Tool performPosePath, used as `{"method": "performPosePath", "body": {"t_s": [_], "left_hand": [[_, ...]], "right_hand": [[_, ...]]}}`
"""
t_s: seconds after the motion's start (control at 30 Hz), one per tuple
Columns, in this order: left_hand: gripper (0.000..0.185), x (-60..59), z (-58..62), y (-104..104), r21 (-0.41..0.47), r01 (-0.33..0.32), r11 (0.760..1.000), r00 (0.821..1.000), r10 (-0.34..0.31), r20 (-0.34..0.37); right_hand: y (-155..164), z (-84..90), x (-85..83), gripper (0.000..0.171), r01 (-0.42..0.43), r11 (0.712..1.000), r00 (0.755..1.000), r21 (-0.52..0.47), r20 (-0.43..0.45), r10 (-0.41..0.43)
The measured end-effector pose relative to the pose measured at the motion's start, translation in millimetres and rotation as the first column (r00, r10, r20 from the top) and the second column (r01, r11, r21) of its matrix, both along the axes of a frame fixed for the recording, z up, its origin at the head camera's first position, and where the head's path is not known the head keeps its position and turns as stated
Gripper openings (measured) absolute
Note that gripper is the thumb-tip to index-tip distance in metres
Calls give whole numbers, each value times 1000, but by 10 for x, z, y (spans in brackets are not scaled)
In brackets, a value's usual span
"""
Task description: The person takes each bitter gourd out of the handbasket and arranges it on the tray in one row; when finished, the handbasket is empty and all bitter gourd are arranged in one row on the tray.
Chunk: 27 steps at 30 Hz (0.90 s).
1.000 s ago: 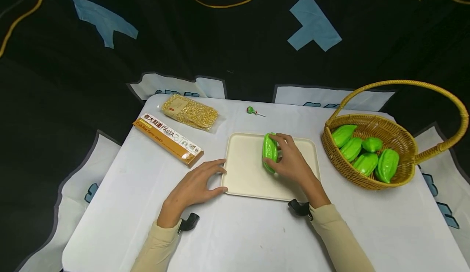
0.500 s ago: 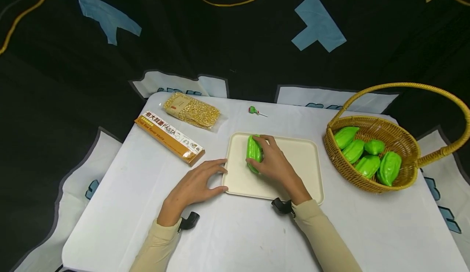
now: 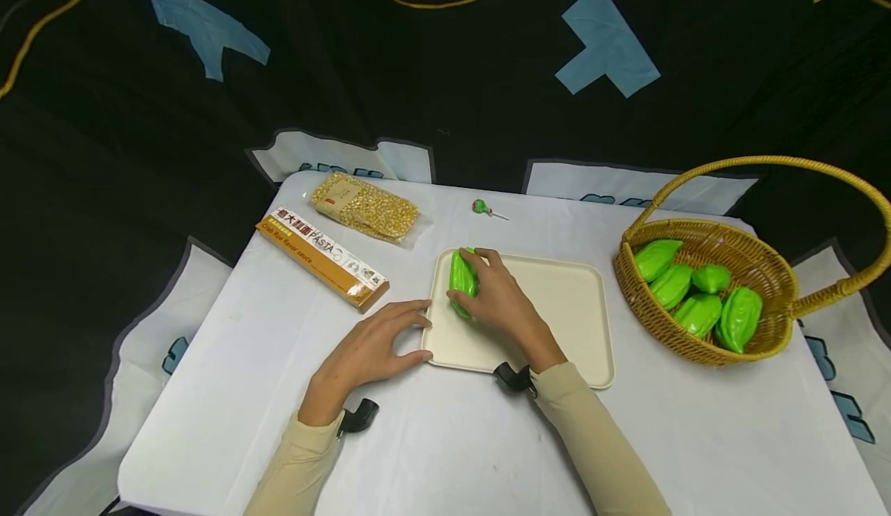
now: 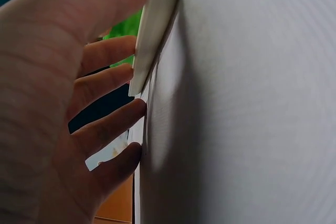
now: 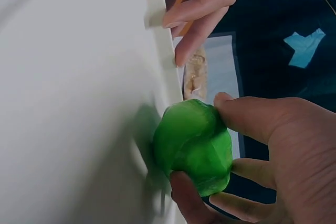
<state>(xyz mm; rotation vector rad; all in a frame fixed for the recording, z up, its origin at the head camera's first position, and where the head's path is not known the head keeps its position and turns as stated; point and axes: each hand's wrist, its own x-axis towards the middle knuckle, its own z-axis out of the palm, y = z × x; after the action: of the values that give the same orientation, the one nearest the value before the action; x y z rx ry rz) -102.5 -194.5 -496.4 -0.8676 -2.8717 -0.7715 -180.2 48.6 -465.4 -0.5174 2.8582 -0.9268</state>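
A glossy green ridged star fruit (image 3: 462,278) is in the grip of my right hand (image 3: 497,299), over the left part of a cream tray (image 3: 543,330). The right wrist view shows thumb and fingers on opposite sides of the star fruit (image 5: 194,145), close to the tray surface. My left hand (image 3: 369,350) rests by the tray's left edge, fingers spread. In the left wrist view, the thumb and some fingertips of the left hand (image 4: 79,77) touch the tray rim (image 4: 157,30), while the lower fingers lie against the white tablecloth.
On the right stands a wicker basket (image 3: 636,311) with a tall handle, holding several green star fruits (image 3: 739,319). A pasta box (image 3: 322,259) and a bag of yellow corn kernels (image 3: 365,206) lie at the back left. A lollipop (image 3: 482,206) lies behind the tray.
My right hand has moved left across the tray with the star fruit, from near its middle to close by its left edge. The left hand has stayed at the tray's edge.
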Motion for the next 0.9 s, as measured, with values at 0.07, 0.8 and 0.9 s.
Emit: {"method": "performPosePath", "body": {"t_s": [0.07,0.8,0.9], "left_hand": [[44,-1,-1,-9,-2,0,1000,1000,0,2],[43,-9,-7,-21,16,9,1000,1000,-9,-2],[42,-14,-8,-21,23,10,1000,1000,-10,-1]], "right_hand": [[-39,-1,-21,77,4,1000,1000,3,8,-4],[-244,-52,-51,75,24,999,1000,-23,-7,-24],[-240,-59,-43,74,27,999,999,-17,-26,-27]]}}
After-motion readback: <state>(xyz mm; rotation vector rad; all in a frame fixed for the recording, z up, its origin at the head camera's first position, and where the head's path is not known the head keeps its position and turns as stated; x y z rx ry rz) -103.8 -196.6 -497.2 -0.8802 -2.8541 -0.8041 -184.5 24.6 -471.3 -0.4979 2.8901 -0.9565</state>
